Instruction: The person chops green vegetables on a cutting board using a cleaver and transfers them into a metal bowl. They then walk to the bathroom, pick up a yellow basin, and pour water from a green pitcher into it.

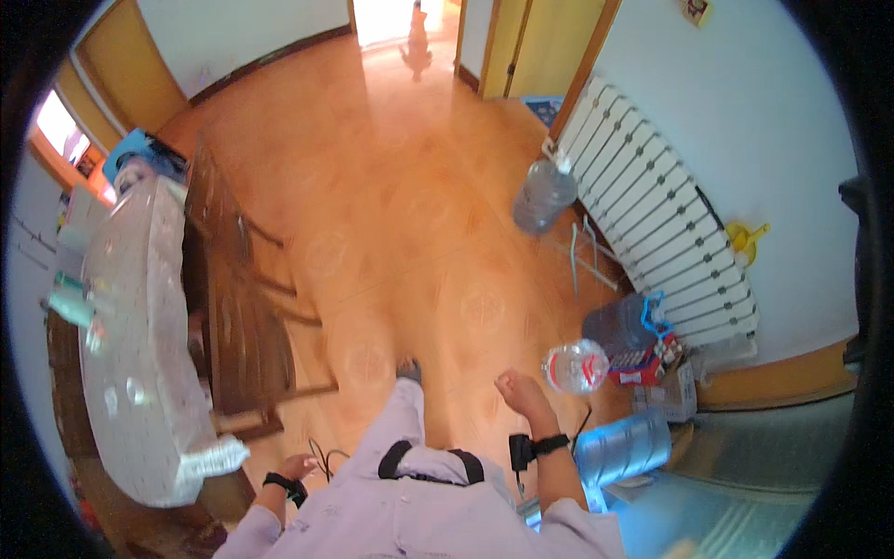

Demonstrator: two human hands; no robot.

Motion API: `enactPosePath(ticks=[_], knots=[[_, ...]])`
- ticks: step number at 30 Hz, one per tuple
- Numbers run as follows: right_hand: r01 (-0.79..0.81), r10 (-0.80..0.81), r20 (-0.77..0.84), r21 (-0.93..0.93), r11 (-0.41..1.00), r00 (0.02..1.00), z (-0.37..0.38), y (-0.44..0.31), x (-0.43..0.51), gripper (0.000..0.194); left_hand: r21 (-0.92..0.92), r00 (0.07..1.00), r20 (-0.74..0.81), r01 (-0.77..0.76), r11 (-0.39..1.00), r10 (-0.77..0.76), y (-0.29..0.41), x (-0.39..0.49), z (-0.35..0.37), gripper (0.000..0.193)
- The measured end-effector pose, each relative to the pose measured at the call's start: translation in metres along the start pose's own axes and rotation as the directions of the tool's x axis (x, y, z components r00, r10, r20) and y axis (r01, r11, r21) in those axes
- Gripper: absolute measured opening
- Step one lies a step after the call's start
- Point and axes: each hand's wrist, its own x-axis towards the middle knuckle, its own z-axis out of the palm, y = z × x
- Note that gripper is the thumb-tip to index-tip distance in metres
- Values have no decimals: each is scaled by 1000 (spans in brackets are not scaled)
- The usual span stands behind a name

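My right hand [522,393] is held out over the tiled floor with its fingers curled and nothing visible in them. Just right of it is a clear plastic bottle [577,367] with red bands. Low on the left, my left hand [299,466] hangs by my hip, looking empty with its fingers loosely apart. Thin dark cables [325,458] show next to it. Both wrists wear black straps, and a small black box [521,453] sits on the right one. One of my shoes [409,370] points forward on the floor.
Wooden chairs [244,307] line a table with a pale cover [126,349] on the left. A white radiator [663,202] runs along the right wall. Near it are a large water bottle [545,197], a white metal stand [590,255], cardboard boxes [667,391] and a blue water jug [624,447].
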Motion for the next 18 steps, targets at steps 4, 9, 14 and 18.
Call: enactPosePath(ticks=[4,9,14,18], knots=[[-133,165,105,-259,957,981,-21,13,69,33,339,986,10,-159,927,165,146,75,-93,36],[-345,362,113,-146,927,925,-53,44,121,31,403,907,-16,-380,833,421,333,193,-198,28],[-466,512,172,-249,849,842,-92,86,217,38,703,658,44,-555,445,752,477,325,-253,29],[-345,395,170,-261,902,903,-132,97,339,39,431,837,-62,-469,771,544,534,369,-293,28]])
